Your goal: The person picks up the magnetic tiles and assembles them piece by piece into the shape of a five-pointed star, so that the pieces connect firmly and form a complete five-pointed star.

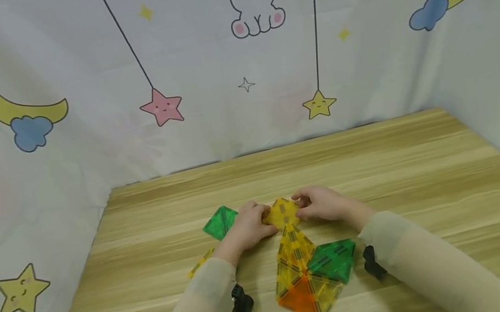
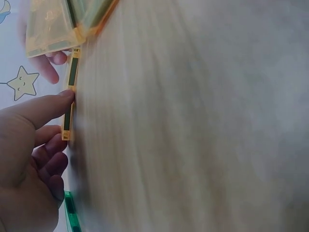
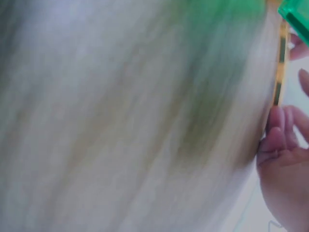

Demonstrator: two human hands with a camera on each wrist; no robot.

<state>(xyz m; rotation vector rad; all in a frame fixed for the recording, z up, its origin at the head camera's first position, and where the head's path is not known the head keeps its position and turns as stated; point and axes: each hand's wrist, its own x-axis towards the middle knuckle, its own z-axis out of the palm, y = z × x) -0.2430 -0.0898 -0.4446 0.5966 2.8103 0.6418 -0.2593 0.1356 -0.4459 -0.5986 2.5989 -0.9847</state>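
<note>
Both hands are at a flat yellow magnetic tile piece [image 1: 282, 210] with dark magnet strips down its middle. My left hand [image 1: 252, 223] pinches its left corner; in the left wrist view the thumb [image 2: 53, 104] lies on the tile's edge [image 2: 71, 77], with a finger behind it. My right hand [image 1: 322, 203] holds the right corner between curled fingers, their tips [image 3: 276, 118] at the tile's end. Right in front of it stands a built shape of magnetic tiles: yellow triangles [image 1: 295, 248], an orange tile [image 1: 300, 297] and a green part [image 1: 334, 261] on its right side.
A green diamond of tiles [image 1: 219, 222] lies left of the left hand. Another yellow tile [image 1: 201, 262] is partly hidden by the left forearm. The wooden table [image 1: 434, 174] meets a patterned cloth backdrop [image 1: 225, 127] at its back and sides.
</note>
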